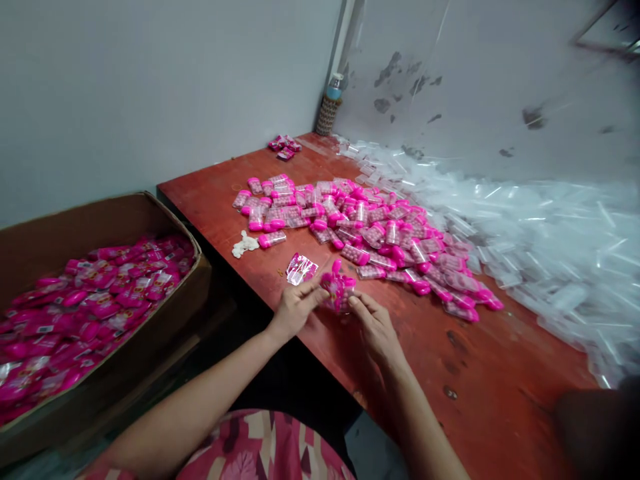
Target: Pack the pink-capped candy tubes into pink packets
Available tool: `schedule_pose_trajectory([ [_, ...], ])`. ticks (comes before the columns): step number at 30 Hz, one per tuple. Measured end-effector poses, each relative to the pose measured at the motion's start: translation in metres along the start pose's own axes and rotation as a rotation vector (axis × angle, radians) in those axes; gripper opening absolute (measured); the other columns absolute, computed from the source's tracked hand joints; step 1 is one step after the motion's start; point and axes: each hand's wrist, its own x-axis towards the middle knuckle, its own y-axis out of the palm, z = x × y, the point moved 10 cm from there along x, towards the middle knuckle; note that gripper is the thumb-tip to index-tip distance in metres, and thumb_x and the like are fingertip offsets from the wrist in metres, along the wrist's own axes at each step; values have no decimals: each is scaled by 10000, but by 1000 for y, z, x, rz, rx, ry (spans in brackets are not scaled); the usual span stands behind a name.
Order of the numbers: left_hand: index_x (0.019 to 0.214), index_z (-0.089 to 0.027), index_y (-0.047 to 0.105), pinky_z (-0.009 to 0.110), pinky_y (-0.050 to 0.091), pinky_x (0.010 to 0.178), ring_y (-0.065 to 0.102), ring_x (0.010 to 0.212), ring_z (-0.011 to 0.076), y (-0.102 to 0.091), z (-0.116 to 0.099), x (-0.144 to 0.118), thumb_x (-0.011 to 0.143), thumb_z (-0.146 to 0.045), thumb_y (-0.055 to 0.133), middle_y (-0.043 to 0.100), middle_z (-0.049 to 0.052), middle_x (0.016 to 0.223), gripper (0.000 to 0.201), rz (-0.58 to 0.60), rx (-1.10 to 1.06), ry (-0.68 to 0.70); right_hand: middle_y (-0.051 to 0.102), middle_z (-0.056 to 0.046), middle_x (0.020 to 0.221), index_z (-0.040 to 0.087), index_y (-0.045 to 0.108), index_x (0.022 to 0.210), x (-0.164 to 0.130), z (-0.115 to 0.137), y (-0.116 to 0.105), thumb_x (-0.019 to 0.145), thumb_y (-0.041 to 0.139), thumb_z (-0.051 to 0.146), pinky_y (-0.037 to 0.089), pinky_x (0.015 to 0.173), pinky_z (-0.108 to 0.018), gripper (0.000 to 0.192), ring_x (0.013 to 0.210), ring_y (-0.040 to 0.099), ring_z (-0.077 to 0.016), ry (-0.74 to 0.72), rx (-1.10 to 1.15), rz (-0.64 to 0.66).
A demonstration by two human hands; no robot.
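Observation:
A pink printed plastic wrapper (339,285) with see-through parts is held between my two hands over the table's front edge. My left hand (299,303) pinches its left side between thumb and fingers. On its right side, my right hand (371,320) grips with thumb and fingertips. Whether anything sits inside the wrapper I cannot make out. Just beyond my left hand lie some flat pink printed wrappers (301,269). Farther back spreads a heap of small clear containers with pink caps (360,220), filled with pink balls.
The red table (330,353) stands against the walls. Many clear plastic pieces (540,233) are piled along its right side. At left, a cardboard box (193,243) holds pink wrapped containers. A white lump (245,245), more wrappers (285,146) and a bottle (334,87) in a woven holder are also there.

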Motion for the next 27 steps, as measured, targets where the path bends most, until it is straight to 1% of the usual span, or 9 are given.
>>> schedule_pose_trajectory([
  [2, 747, -196, 673, 326, 428, 867, 584, 960, 213, 18, -9, -9, 746, -253, 570, 680, 36, 878, 118, 151, 296, 186, 638, -31, 826, 226, 602, 991, -7, -6, 11, 745, 565, 410, 468, 583, -284, 310, 686, 568, -173, 44, 190, 16],
  [3, 773, -208, 674, 336, 405, 901, 559, 1015, 213, 23, -11, -14, 757, -226, 552, 671, 44, 950, 124, 180, 401, 264, 639, -40, 845, 229, 595, 1006, -9, -9, 16, 749, 554, 428, 478, 590, -295, 328, 718, 576, -184, 70, 270, 31],
  [6, 870, -215, 655, 358, 380, 941, 537, 1055, 195, 25, -13, -25, 796, -187, 491, 624, 63, 1082, 182, 170, 598, 420, 637, -78, 890, 210, 589, 1022, -14, -16, 31, 762, 469, 544, 492, 631, -343, 440, 787, 588, -213, 136, 433, 121],
  [9, 933, -199, 633, 350, 378, 950, 539, 1051, 182, 29, -17, -29, 814, -189, 466, 631, 67, 1065, 205, 152, 710, 513, 612, -83, 992, 220, 566, 1057, -15, -16, 36, 727, 492, 585, 486, 687, -362, 498, 844, 585, -215, 116, 468, 182],
  [13, 941, -175, 626, 356, 388, 941, 548, 1028, 190, 36, -21, -30, 824, -184, 444, 643, 89, 1020, 217, 149, 803, 550, 578, -63, 1077, 232, 555, 1053, -12, -9, 25, 702, 545, 554, 458, 769, -350, 476, 948, 551, -216, 44, 315, 72],
  [16, 973, -179, 616, 370, 392, 932, 549, 1023, 199, 42, -20, -31, 826, -170, 423, 635, 104, 1028, 242, 176, 825, 545, 599, -49, 1017, 211, 589, 954, -10, -2, 18, 697, 573, 507, 437, 782, -327, 393, 950, 537, -221, 31, 174, -21],
  [21, 953, -158, 625, 360, 440, 871, 560, 1005, 218, 43, -20, -37, 819, -160, 427, 636, 132, 1007, 239, 202, 819, 564, 621, -10, 741, 183, 593, 728, -5, 1, 16, 700, 621, 398, 422, 662, -271, 219, 682, 554, -157, 33, 178, -83],
  [24, 897, -183, 638, 340, 450, 859, 588, 947, 191, 32, -21, -39, 816, -165, 446, 650, 99, 982, 209, 202, 742, 531, 593, 5, 630, 186, 571, 715, 0, -8, 13, 713, 594, 442, 407, 554, -257, 257, 555, 525, -136, 77, 312, -101],
  [27, 883, -190, 641, 315, 451, 856, 591, 937, 171, 24, -22, -40, 815, -168, 453, 654, 79, 973, 202, 201, 665, 499, 559, 19, 562, 186, 555, 699, 6, -18, 16, 700, 583, 497, 375, 485, -247, 312, 484, 491, -125, 132, 331, -56],
])
